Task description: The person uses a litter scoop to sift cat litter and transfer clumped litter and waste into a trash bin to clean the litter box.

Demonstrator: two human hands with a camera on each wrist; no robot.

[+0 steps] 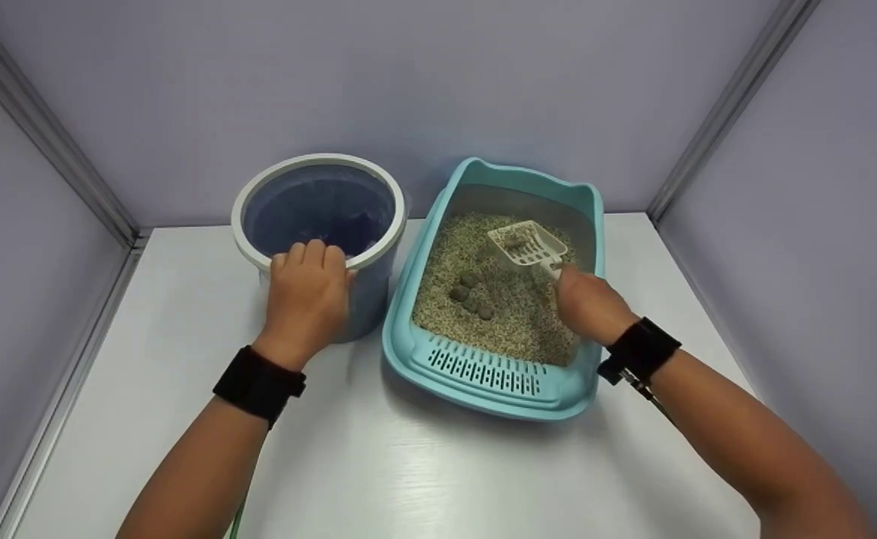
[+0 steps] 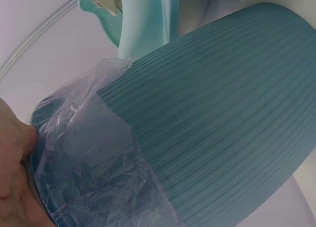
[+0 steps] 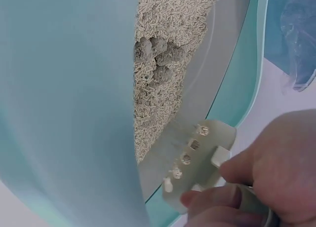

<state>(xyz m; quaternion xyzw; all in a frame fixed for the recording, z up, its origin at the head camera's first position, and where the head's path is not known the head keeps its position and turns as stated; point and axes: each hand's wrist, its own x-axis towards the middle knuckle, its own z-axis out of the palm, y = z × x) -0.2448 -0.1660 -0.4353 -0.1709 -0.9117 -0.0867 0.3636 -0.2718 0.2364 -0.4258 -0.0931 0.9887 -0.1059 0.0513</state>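
My left hand [image 1: 309, 299] grips the near edge of the white rim [image 1: 251, 187] of a blue bin [image 1: 369, 307]. In the left wrist view, a thin clear plastic bag [image 2: 98, 163] folds over the ribbed bin's outside, beside the hand. My right hand [image 1: 594, 305] holds a cream litter scoop [image 1: 532, 258] by its handle, above the pellets. Some litter and what looks like a clump lie in the slotted scoop. Beneath it is a turquoise litter box [image 1: 475, 394] with beige pellet litter [image 1: 445, 247]. Several dark clumps [image 1: 470, 296] sit on the litter left of the scoop.
The bin and litter box stand side by side on a white table [image 1: 423, 479]. Pale panels [image 1: 438, 82] enclose the back and both sides, with metal framing [image 1: 738, 105] along the corners. A slotted step [image 1: 483, 370] forms the litter box's near end.
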